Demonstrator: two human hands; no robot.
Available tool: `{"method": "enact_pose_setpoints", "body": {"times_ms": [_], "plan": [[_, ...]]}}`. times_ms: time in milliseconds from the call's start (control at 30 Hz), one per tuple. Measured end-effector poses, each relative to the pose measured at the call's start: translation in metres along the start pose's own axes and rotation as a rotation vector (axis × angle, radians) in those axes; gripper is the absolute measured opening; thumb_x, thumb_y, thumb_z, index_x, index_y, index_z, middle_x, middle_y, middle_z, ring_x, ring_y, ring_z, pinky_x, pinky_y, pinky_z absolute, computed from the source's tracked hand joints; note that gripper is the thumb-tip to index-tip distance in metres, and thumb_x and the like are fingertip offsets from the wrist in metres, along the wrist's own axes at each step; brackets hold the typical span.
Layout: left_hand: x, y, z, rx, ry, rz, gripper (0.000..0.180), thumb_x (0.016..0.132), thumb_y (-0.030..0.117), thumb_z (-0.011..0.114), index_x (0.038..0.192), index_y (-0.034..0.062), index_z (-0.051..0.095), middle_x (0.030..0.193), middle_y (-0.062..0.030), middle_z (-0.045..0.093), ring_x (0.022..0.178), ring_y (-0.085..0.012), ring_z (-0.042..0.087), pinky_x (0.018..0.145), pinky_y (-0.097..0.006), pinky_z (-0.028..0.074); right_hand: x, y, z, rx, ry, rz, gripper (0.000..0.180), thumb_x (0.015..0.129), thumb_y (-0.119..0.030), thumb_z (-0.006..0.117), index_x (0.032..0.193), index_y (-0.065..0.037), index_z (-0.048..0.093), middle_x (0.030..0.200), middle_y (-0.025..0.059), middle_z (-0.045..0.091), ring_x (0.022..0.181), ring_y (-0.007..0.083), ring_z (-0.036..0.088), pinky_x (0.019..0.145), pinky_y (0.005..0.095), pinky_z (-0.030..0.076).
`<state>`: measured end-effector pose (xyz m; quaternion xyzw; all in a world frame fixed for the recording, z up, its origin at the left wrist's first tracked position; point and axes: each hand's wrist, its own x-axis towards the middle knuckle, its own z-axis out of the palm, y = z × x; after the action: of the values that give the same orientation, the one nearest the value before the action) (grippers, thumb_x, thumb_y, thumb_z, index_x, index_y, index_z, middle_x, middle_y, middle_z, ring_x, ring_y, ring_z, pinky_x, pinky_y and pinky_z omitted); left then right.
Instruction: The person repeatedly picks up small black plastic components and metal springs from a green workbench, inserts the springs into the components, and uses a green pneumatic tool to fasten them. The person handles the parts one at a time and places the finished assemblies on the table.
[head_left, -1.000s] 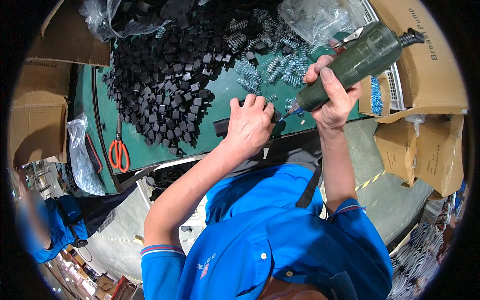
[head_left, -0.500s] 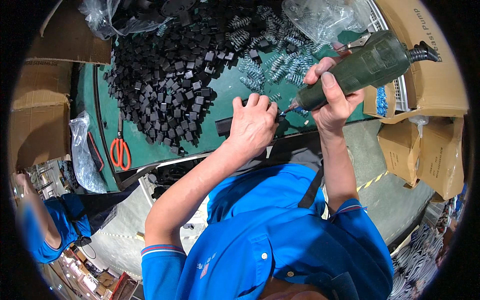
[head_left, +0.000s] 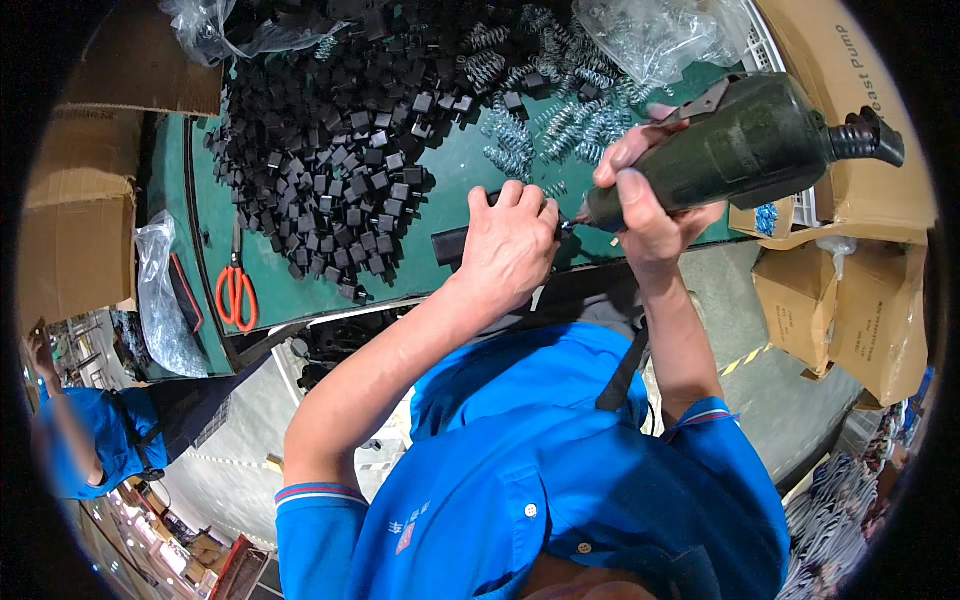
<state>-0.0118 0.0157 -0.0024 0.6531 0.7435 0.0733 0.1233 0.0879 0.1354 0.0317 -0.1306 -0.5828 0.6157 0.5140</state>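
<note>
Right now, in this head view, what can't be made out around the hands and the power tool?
- Black part on the green mat: mostly hidden under the left hand.
- Power tool tip: hidden between the two hands; contact unclear.
- Right hand: palm hidden behind the tool body.
- Springs: too small to count.

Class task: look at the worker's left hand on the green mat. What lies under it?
Under the left hand a flat black part shows, one end sticking out on the green mat. The rest is covered by the hand. The power driver tip meets it beside the fingers.
</note>
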Motion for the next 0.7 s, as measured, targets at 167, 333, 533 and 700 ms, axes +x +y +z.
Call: {"method": "enact_pose_setpoints", "body": {"times_ms": [167,333,533,700], "plan": [[0.0,0.0,0.002,0.001,0.008,-0.006,0.037,0.077,0.028,0.074,0.108,0.0099,0.064,0.102,-0.0058,0.057,0.105,-0.0253,0.053,0.084,-0.048,0.039,-0.011,-0.001,0.007,0.086,-0.028,0.117,0.053,0.079,0.008,0.06,0.128,0.004,0.043,0.092,0.011,0.056,0.081,0.019,0.057,0.074,0.0354,0.053],[-0.002,-0.001,0.002,0.003,0.06,0.022,0.03,0.077,0.025,0.071,0.102,0.0092,0.066,0.099,-0.0057,0.058,0.103,-0.0246,0.054,0.082,-0.047,0.038,-0.018,0.008,-0.003,0.04,-0.16,0.205,0.057,0.079,0.005,0.062,0.13,0.0,0.039,0.094,0.0101,0.056,0.082,0.0184,0.056,0.074,0.0336,0.051],[-0.004,-0.003,0.002,0.001,0.085,0.06,0.032,0.078,0.025,0.071,0.106,0.0107,0.063,0.097,-0.0052,0.057,0.102,-0.025,0.053,0.079,-0.046,0.037,0.006,-0.011,-0.004,0.245,-0.222,0.409,0.078,0.069,-0.007,0.07,0.139,0.005,0.037,0.088,0.0093,0.058,0.077,0.0188,0.06,0.069,0.033,0.051],[-0.001,0.003,-0.009,0.03,0.002,0.021,0.042,0.076,0.027,0.077,0.113,0.0119,0.064,0.1,-0.0048,0.058,0.105,-0.0261,0.054,0.082,-0.045,0.039,0.028,-0.046,-0.045,0.014,0.245,0.234,0.04,0.084,-0.01,0.065,0.119,0.007,0.054,0.082,0.0107,0.062,0.065,0.0185,0.062,0.064,0.0312,0.051]]}}
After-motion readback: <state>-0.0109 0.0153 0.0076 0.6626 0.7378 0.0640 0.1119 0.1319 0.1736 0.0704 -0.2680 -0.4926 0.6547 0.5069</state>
